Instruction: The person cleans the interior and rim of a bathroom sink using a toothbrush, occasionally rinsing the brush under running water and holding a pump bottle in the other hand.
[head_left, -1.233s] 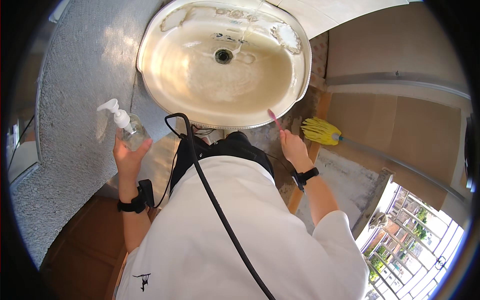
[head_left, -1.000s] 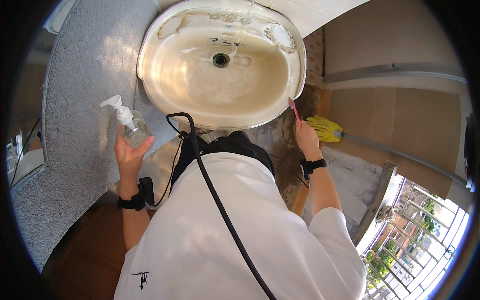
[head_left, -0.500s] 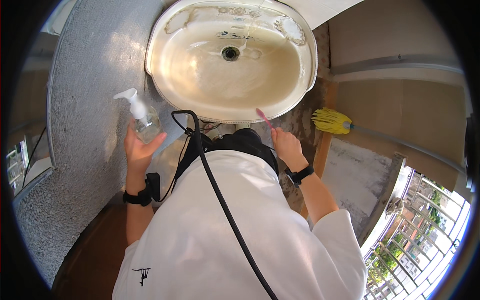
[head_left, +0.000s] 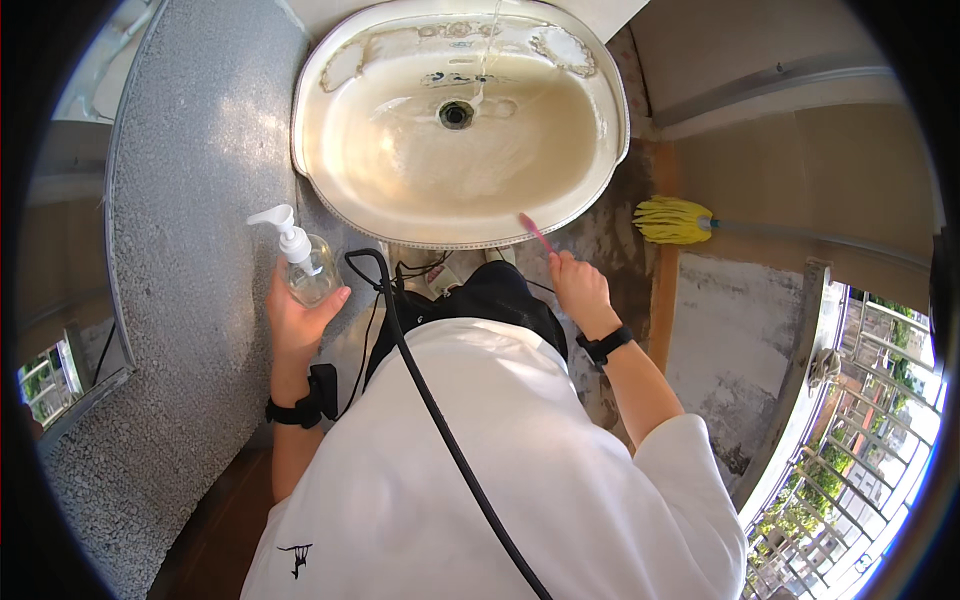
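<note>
My left hand [head_left: 300, 320] is closed around a clear pump bottle [head_left: 312, 275] with a white pump top, held upright left of the sink. The bottle's spout points left. In my right hand [head_left: 582, 292] is a pink toothbrush [head_left: 535, 232], gripped at its lower end, its head over the sink's near rim. The cream oval sink [head_left: 400, 215] lies ahead of both hands. A thin stream of water [head_left: 489, 55] falls into it near the dark drain [head_left: 456, 115].
A yellow mop [head_left: 675, 220] with a grey handle leans at the right. Beyond it is a barred window [head_left: 850, 430]. On the left runs a rough grey wall [head_left: 200, 250] with a mirror [head_left: 75, 250]. A black cable [head_left: 430, 400] hangs across my front.
The view has shifted a little. My left hand and the bottle sit slightly farther right and lower in view. Both hands keep their holds.
</note>
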